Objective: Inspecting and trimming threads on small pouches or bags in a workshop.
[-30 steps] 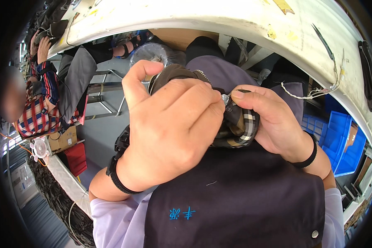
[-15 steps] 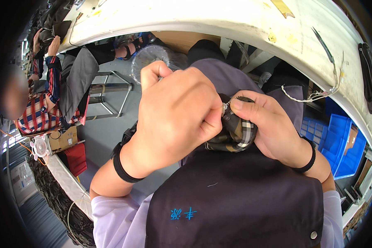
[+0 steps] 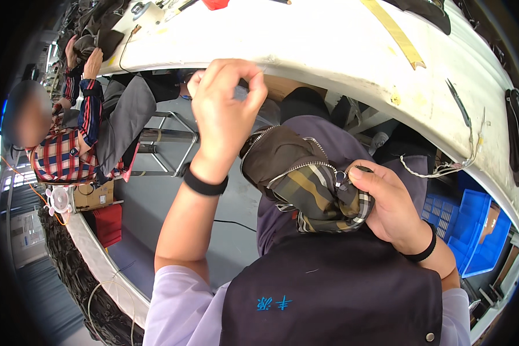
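My left hand (image 3: 225, 101) is raised by the table's near edge, clear of the cloth, with its thumb and forefinger pinched together. Whatever is in that pinch, perhaps a thin thread, is too small to make out. In my right hand (image 3: 395, 207) is a dark brown zippered pouch (image 3: 277, 151), held at its right end over my lap. Its silver-toothed zipper (image 3: 299, 170) curves along the opening, and plaid lining (image 3: 311, 196) bulges out. The thumb presses beside a zipper slider (image 3: 340, 176).
A white table (image 3: 305, 40) runs across the front, bearing dark tweezers (image 3: 458, 101), twisted cord (image 3: 444, 172) and a yellow strip (image 3: 395, 32). Blue crates (image 3: 473, 230) stand low on the right. At left, a seated person (image 3: 69, 144) handles dark cloth beside a metal-framed stool (image 3: 170, 144).
My left hand has moved up and away from the pouch, leaving more of its zipper and plaid lining in view. My right hand keeps its hold, slightly lower and to the right.
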Tool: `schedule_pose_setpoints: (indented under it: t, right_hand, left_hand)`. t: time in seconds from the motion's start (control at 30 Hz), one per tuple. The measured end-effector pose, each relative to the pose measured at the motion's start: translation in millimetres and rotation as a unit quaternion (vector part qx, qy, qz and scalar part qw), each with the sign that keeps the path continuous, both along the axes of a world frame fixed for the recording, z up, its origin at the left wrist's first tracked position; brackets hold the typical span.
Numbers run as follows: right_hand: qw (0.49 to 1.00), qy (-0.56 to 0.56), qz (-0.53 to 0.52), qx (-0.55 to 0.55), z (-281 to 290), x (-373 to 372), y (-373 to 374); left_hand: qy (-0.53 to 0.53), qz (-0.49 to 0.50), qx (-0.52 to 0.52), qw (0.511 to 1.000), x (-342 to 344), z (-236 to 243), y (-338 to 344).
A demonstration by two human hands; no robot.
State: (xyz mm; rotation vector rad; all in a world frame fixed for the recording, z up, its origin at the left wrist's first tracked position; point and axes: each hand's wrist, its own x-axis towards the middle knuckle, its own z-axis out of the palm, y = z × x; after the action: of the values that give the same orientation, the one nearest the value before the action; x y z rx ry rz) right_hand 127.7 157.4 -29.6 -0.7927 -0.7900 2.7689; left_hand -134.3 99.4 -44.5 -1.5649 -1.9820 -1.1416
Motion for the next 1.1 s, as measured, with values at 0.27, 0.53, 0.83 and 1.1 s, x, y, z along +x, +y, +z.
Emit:
schedule_pose_setpoints:
  t: [0.27,0.53,0.83,1.1]
  right_hand:
    - [1.000,-0.021,-0.002,0.017,-6,-1,6]
    - [1.000,-0.012,-0.022,-0.002,-10,-1,14]
    - [0.996,-0.024,-0.083,0.020,-22,25,20]
    - [0.993,-0.013,-0.088,0.073,-25,54,11]
  left_hand:
    - [0.193,0.024,-0.038,0.980,-31,-42,28]
    - [-0.589,-0.052,0.030,0.806,8,-40,-50]
    - [-0.644,0.055,-0.105,0.756,83,-73,-148]
    - [-0.705,-0.009,-0.183,0.685,108,-116,-128]
